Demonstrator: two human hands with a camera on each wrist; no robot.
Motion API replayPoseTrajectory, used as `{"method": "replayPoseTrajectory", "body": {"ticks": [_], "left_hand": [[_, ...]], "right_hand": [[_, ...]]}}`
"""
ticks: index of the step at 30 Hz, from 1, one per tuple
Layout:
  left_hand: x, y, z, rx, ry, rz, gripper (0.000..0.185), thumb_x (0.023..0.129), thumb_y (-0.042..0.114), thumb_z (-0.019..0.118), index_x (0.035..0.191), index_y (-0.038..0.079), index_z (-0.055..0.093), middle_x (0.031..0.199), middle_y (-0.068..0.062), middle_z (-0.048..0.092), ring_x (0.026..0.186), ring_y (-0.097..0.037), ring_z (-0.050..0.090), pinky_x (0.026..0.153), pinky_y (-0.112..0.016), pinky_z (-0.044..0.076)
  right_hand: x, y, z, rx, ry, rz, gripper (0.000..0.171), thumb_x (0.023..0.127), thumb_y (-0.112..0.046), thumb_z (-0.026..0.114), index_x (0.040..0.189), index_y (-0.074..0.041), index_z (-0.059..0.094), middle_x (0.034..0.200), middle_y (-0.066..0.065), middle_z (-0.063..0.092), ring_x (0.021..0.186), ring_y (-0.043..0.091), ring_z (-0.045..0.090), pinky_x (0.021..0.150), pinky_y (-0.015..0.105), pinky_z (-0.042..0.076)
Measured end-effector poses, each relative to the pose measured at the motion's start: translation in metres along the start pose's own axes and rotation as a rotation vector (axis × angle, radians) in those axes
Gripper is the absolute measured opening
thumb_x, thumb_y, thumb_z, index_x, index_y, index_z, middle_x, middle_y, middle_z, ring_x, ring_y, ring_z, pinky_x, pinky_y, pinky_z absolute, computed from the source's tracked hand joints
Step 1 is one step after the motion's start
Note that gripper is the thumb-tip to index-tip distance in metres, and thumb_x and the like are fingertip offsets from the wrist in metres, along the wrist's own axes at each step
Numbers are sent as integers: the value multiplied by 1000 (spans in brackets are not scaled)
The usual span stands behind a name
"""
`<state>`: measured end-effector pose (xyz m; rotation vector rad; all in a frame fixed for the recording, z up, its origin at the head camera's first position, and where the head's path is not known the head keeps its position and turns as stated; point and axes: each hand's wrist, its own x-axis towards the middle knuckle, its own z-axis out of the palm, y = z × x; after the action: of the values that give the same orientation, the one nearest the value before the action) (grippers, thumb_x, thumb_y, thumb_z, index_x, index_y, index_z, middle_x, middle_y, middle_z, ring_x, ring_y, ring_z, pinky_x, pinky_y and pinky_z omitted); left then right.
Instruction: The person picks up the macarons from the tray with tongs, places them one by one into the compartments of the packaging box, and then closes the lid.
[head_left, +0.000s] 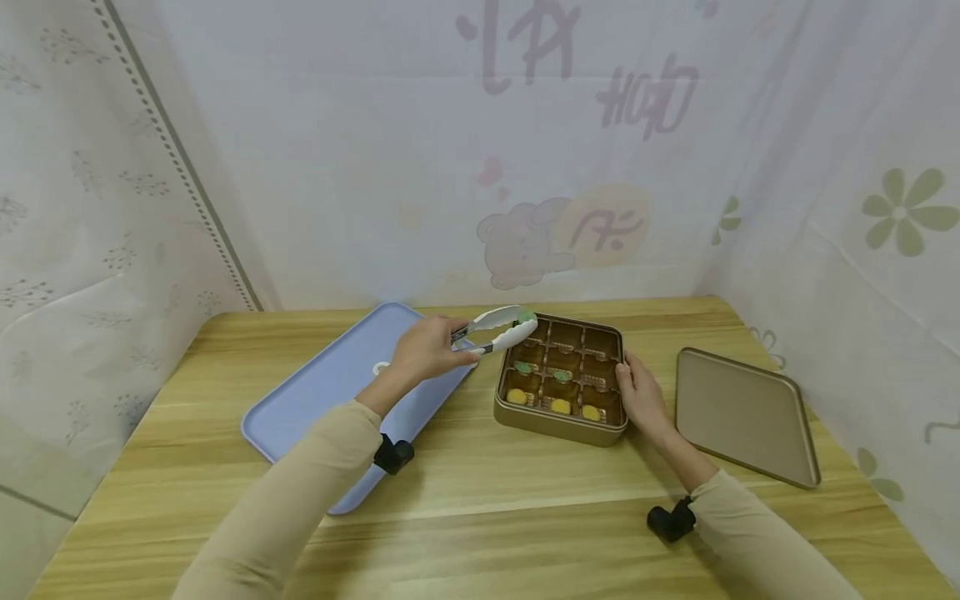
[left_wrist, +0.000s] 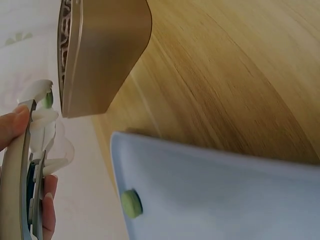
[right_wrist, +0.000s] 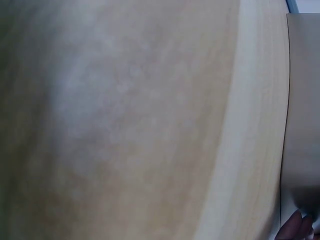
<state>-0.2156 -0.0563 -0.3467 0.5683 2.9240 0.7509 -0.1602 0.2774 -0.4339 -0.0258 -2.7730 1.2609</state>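
On the counter point(head_left: 480, 517) a tray point(head_left: 315, 400) lies left, a compartmented box point(head_left: 558, 421) in the middle, its lid point(head_left: 742, 417) to the right; tongs point(head_left: 498, 329) hang over the box's rear-left corner

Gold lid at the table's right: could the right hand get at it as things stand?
Probably yes. The right hand rests on the box beside the gold lid, with only bare table between them.
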Motion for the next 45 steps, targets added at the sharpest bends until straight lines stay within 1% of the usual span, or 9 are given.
{"method": "replayPoseTrajectory", "body": {"ticks": [4,6,10,13,20,26,29,38,45], "left_hand": [[2,3,5,1,-1,2,59,83,34,77,134,9,61,59,4,35,49,-8,28,45,-22,23],[3,4,7,6,-1,2,61,82,34,77,134,8,60,63,3,41,51,-8,30,45,-21,24],[5,6,10,36,-1,-4,61,82,35,77,134,8,60,84,-5,59,60,-12,38,49,-23,28],[6,9,11,72,-2,-15,58,82,37,77,131,10,63,96,-9,66,67,-14,45,52,-25,33],[7,21,12,148,12,-28,51,81,37,79,123,10,67,98,-8,67,73,-17,55,57,-30,43],[7,28,14,202,27,-22,50,81,38,79,120,10,68,102,-9,68,84,-21,63,68,-37,52],[7,30,14,215,35,-17,49,80,37,79,119,10,68,103,-9,69,86,-22,64,69,-39,53],[7,30,15,224,44,-16,50,80,37,80,120,10,68,103,-9,67,82,-22,64,68,-39,53],[6,27,14,194,25,-20,51,81,37,79,122,9,68,101,-9,66,80,-21,61,67,-37,51]], "right_hand": [[-1,-1,0,2,-6,4,53,108,-22,27,150,11,22,150,36,32,140,51,29,114,60,26],[-1,0,1,1,-9,7,54,108,-22,27,150,11,22,150,36,31,140,51,29,114,61,26],[-2,-1,1,-1,-11,14,54,108,-22,26,150,11,21,151,36,30,140,51,28,114,60,25],[-1,-1,1,2,-8,5,53,108,-21,26,150,12,21,150,36,31,140,51,29,114,60,26],[0,0,1,21,5,-27,51,108,-20,27,148,12,26,147,37,36,137,51,34,112,61,29],[-1,-1,1,23,9,-33,51,108,-20,28,148,12,28,145,37,38,135,51,36,110,62,31],[-2,-1,1,26,7,-30,51,108,-20,27,148,12,28,146,37,37,136,51,36,111,61,31],[0,1,1,36,-1,-20,52,109,-21,27,149,11,26,147,36,35,138,50,34,111,61,30],[0,2,2,43,-5,-10,53,109,-23,26,150,9,24,150,34,33,140,48,31,113,60,29]]}}
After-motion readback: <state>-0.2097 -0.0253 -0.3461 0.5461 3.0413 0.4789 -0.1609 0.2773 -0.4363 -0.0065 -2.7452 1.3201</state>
